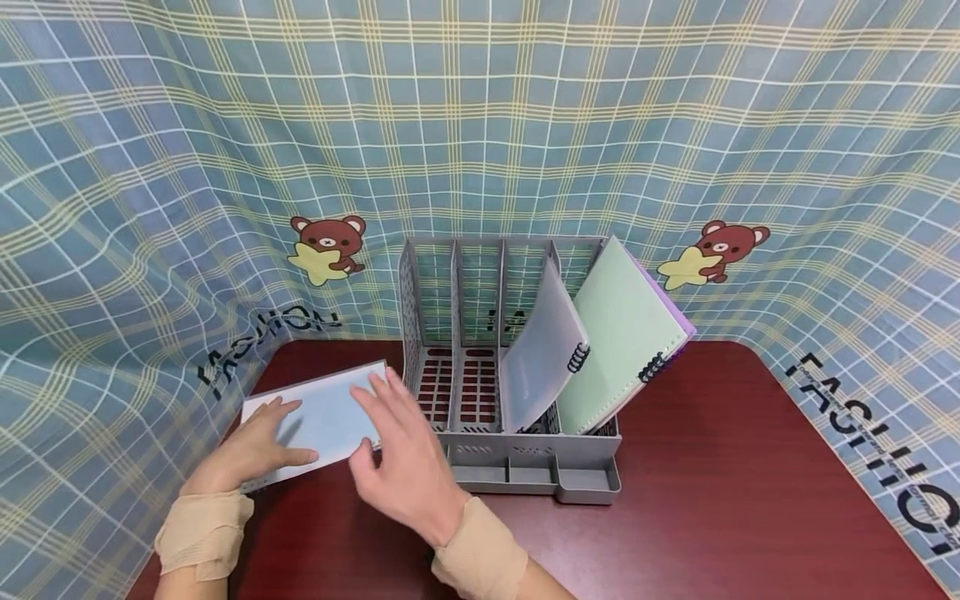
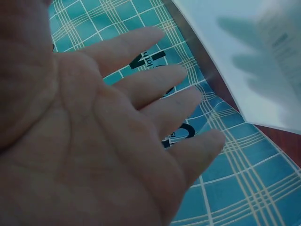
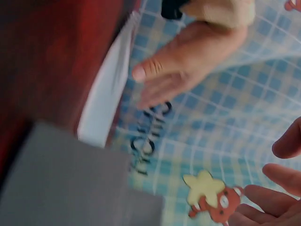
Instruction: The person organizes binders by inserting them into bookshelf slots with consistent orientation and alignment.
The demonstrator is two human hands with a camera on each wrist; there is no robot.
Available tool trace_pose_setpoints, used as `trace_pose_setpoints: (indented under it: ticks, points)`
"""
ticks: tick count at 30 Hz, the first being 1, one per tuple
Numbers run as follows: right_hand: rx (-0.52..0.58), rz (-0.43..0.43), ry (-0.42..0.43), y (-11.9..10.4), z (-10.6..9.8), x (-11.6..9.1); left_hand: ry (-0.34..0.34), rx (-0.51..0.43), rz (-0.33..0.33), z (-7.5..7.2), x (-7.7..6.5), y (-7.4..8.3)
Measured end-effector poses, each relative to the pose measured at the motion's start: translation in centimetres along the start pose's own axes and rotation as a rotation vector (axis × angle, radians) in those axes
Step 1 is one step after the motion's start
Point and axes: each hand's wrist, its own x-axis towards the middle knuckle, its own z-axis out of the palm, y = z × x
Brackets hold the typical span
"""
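A pale blue-and-white notebook (image 1: 330, 417) lies flat at the left of the table, with small holes along its near edge. Above its left part is my left hand (image 1: 251, 446), fingers spread and holding nothing. The left wrist view shows that palm (image 2: 117, 132) with the notebook's white sheet (image 2: 235, 61) beyond the fingertips. My right hand (image 1: 408, 467) hovers by the notebook's right end, fingers loosely bent and thumb apart. In the right wrist view, its fingers (image 3: 273, 200) have nothing between them.
Right of the hands stands a grey desktop file rack (image 1: 480, 443) with upright slots and small front trays (image 1: 588, 481). A translucent ring-bound notebook (image 1: 540, 367), a green one (image 1: 615, 350) and a purple one (image 1: 673, 312) lean in its right slots. Plaid cloth (image 1: 480, 125) surrounds the dark red table (image 1: 712, 467).
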Motion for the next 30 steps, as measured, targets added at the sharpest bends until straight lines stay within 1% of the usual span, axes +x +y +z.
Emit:
trace_pose_setpoints:
  ticks: [3,6,11,14,18,21,23,26,30]
  points:
    - [0.0,-0.004,-0.07,-0.8,2.2,-0.4,-0.012,-0.008,-0.02,0.1,0.0,-0.7]
    - [-0.006,-0.009,-0.112,-1.2,4.4,-0.8,-0.034,-0.023,-0.028,0.4,0.1,-1.0]
    - [-0.061,-0.001,-0.172,-1.5,7.9,-1.6,-0.07,-0.061,-0.069,1.1,0.2,-0.8]
    - [-0.11,0.004,-0.202,-1.3,9.5,-1.8,-0.077,-0.055,-0.092,1.3,0.1,-1.0]
    - [-0.201,0.05,-0.255,-1.0,11.0,-2.1,-0.095,-0.057,-0.1,2.1,0.4,-1.2]
    - [-0.291,0.092,-0.318,-1.0,12.0,-2.2,-0.115,-0.068,-0.102,2.7,0.5,-1.3]
    - [-0.333,0.115,-0.359,-1.0,12.5,-2.1,-0.122,-0.07,-0.103,2.9,0.5,-1.5]
    - [-0.357,0.149,-0.428,-0.9,13.1,-1.7,-0.124,-0.072,-0.112,2.7,0.4,-1.8]
    - [-0.361,0.234,-0.521,-0.6,13.6,-1.1,-0.122,-0.084,-0.128,2.3,0.4,-2.1]
